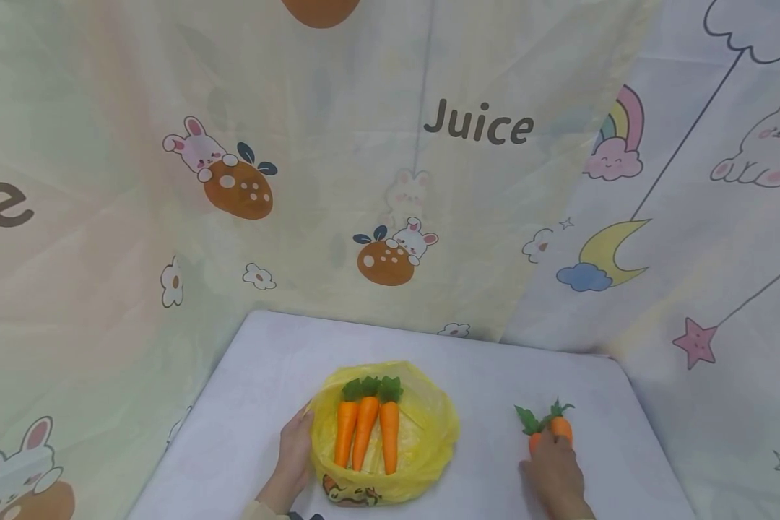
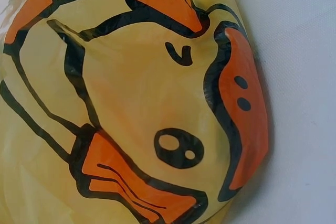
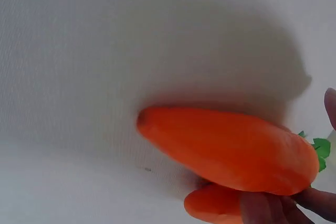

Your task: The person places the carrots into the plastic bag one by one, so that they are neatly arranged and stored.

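A yellow plastic bag [image 1: 432, 448] lies spread open on the white table, its cartoon print [image 2: 142, 93] filling much of the left wrist view. Inside it rest three orange carrots [image 1: 366, 433] with green leafy tops. My left hand [image 1: 292, 451] holds the bag's left edge; its fingertips are partly hidden by the plastic. To the right, my right hand [image 1: 555, 466] is over two more carrots, whose green tops point away. In the right wrist view the fingers reach between the nearer carrot [image 3: 226, 148] and the second carrot [image 3: 212, 203], while the thumb stands apart from the nearer one.
The white table [image 1: 487, 404] has rounded far corners. Printed curtains [image 1: 338, 180] with rabbits and lettering hang behind it and along both sides.
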Demonstrator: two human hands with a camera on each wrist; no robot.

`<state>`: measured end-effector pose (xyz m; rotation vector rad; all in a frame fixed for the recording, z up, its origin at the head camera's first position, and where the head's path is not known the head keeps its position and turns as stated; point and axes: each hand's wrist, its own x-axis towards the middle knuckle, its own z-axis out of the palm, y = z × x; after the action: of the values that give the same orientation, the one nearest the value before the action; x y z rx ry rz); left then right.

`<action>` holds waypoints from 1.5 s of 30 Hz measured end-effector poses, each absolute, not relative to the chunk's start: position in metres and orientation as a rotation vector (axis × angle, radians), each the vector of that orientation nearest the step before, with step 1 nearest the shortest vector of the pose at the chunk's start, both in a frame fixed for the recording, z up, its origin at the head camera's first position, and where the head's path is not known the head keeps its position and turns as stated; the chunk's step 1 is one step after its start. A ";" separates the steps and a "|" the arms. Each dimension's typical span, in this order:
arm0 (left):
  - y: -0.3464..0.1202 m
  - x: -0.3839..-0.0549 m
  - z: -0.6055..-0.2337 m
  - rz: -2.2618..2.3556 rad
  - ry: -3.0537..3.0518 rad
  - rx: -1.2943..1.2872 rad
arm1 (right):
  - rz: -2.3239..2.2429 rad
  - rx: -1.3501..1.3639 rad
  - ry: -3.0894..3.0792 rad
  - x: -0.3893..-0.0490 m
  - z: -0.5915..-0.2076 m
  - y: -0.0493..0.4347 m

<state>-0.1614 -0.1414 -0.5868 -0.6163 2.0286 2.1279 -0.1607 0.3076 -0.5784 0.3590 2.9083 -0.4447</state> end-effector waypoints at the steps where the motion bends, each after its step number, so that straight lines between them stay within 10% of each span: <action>1: -0.141 -0.161 -0.587 2.128 2.028 -0.617 | -0.442 0.365 2.902 -0.161 -0.578 0.307; 29: -0.139 -0.162 -0.585 2.109 2.041 -0.623 | -1.414 0.565 2.341 -0.168 -0.537 0.256; 45: -0.135 -0.163 -0.584 2.109 2.047 -0.650 | -1.745 -0.105 1.941 -0.169 -0.486 0.146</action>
<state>-0.1631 -0.1354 -0.5838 -0.6498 2.0468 2.1090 -0.1686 0.1458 -0.4859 -0.1047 1.9409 -1.7454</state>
